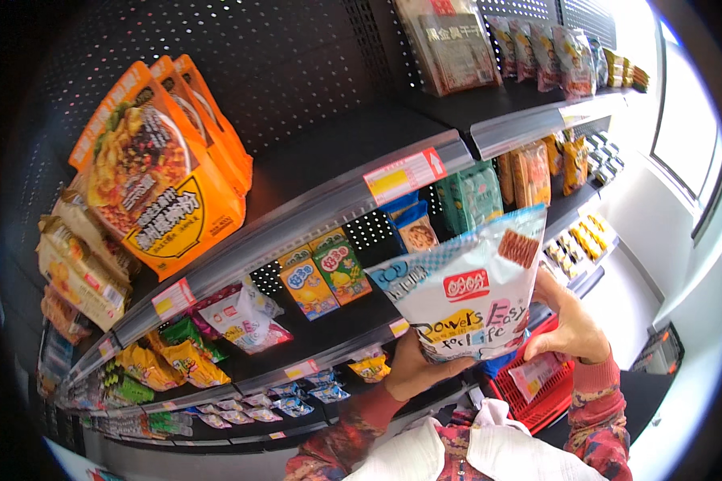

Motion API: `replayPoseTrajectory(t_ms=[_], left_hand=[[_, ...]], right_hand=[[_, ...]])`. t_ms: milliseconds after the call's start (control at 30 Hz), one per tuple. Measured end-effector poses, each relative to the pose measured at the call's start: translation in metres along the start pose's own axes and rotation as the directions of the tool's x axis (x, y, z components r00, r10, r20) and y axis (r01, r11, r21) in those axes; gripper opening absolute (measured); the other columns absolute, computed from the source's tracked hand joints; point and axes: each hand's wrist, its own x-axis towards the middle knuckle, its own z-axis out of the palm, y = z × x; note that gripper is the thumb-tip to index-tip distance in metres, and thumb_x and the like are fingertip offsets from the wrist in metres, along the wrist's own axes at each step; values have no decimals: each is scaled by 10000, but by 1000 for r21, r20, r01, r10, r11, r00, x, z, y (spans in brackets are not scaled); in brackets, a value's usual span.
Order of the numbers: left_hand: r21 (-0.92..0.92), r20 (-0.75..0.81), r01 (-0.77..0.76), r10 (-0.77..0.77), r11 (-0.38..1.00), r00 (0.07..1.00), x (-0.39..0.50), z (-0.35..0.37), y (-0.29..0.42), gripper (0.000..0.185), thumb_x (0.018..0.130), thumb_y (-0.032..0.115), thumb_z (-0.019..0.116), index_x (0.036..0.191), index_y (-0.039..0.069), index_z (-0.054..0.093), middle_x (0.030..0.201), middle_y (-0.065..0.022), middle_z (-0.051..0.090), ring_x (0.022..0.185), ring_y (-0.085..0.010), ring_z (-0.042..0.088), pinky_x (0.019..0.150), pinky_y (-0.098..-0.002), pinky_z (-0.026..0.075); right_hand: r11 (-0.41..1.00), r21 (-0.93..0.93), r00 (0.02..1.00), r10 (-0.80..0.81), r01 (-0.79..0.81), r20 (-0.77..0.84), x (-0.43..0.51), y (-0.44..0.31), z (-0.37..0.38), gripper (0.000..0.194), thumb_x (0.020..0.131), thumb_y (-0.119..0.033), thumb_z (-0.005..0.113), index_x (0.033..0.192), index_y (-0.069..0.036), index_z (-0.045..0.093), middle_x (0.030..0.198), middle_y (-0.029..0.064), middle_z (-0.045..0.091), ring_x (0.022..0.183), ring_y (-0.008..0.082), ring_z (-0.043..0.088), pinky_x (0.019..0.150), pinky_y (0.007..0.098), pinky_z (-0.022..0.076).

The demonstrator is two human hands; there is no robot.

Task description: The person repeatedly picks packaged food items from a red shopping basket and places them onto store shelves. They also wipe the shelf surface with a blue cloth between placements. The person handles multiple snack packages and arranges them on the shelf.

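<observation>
A white and light-blue snack bag (457, 324) is held up before me, its printed front towards the camera. My left hand (418, 370) grips its lower left corner, with the fingers partly behind the bag. On the right edge, my right hand (574, 327) has hold of it, thumb low and fingers above. Just past the bag stand boxed snacks (325, 273) on the middle shelf, along with a blue biscuit pack (418, 225) and green bags (472, 195). Beneath my right hand is a red plastic basket (535, 409) with a pink-wrapped pack (535, 376) in it.
Large orange food pouches (162, 174) stand on the upper black shelf (337, 150). A similar white bag (246, 318) lies on the shelf below, beside yellow packs (192, 364). Clear price-tag rails (403, 174) edge the shelves. A dark crate (659, 349) sits at the right, near a white wall (662, 222).
</observation>
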Motion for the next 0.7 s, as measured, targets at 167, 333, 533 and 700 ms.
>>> replayPoseTrajectory(t_ms=[167,333,533,700], left_hand=[[118,-49,12,-6,993,999,33,6,92,848,763,51,905,1437,6,393,1282,-111,654,1198,-216,640,1001,-360,539],[341,-28,-297,325,892,945,83,3,180,752,795,76,889,1383,1,426,1318,-132,615,1158,-204,647,981,-358,554],[695,-14,-382,542,610,840,161,-39,254,628,767,267,924,1225,-39,623,1160,-148,733,1026,-193,713,877,-325,577],[751,-74,-231,427,618,901,212,-90,270,622,767,268,924,1257,-6,656,1201,-107,728,1080,-175,685,981,-317,518]], right_hand=[[961,-247,991,-133,125,-15,29,-45,-17,909,649,-132,961,1434,-18,518,1247,94,624,1106,198,618,958,365,496],[906,-141,915,-404,400,-3,103,-89,-43,742,769,-154,888,1403,-8,532,1171,60,658,1063,162,635,957,333,521],[870,2,855,-484,492,183,229,-115,-77,688,887,-233,823,1429,48,505,1239,130,695,1147,173,642,988,325,526],[871,-162,877,-426,464,223,326,-97,-84,726,859,-308,846,1419,33,532,1152,105,722,1036,165,665,888,306,537]])
